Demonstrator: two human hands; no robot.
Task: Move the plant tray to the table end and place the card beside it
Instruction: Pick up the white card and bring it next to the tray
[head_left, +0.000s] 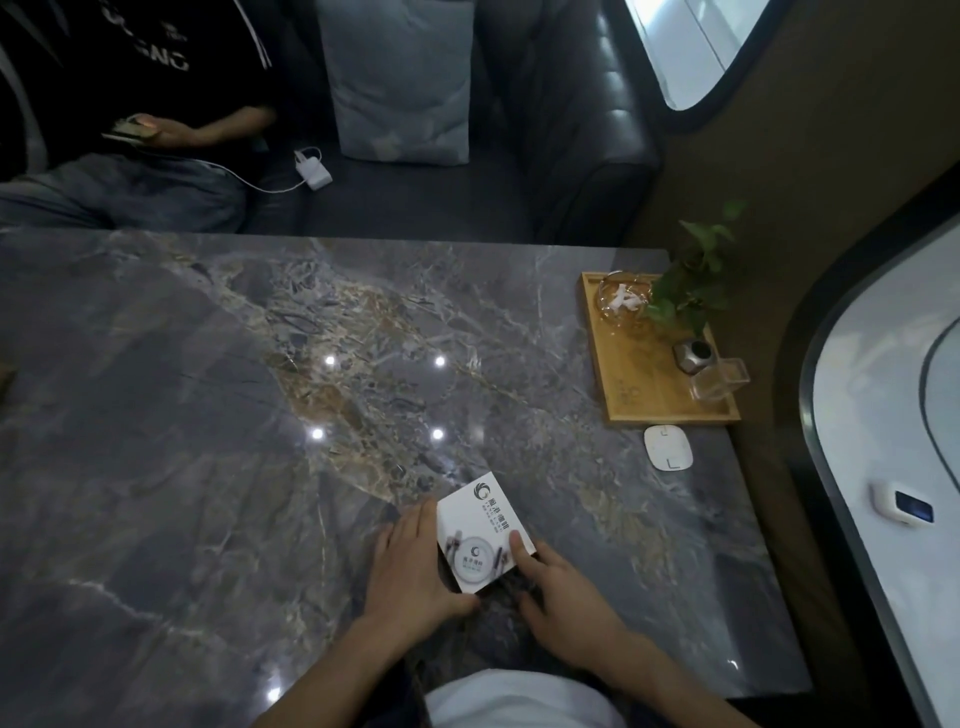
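A wooden plant tray (631, 387) sits at the right end of the marble table (208, 389), against the wall. It holds a leafy green plant (693, 275), a glass dish, a small metal cube and a clear cup. A white printed card (480, 525) lies on the table near the front edge. My left hand (415, 566) rests against the card's left side with the thumb under its lower corner. My right hand (561, 587) touches the card's right edge with the index finger on top.
A white rounded pad (668, 448) lies just in front of the tray. Across the table, a person sits on a dark sofa holding a phone (130, 132), with a white charger (313, 167) and a grey cushion (402, 78) beside them.
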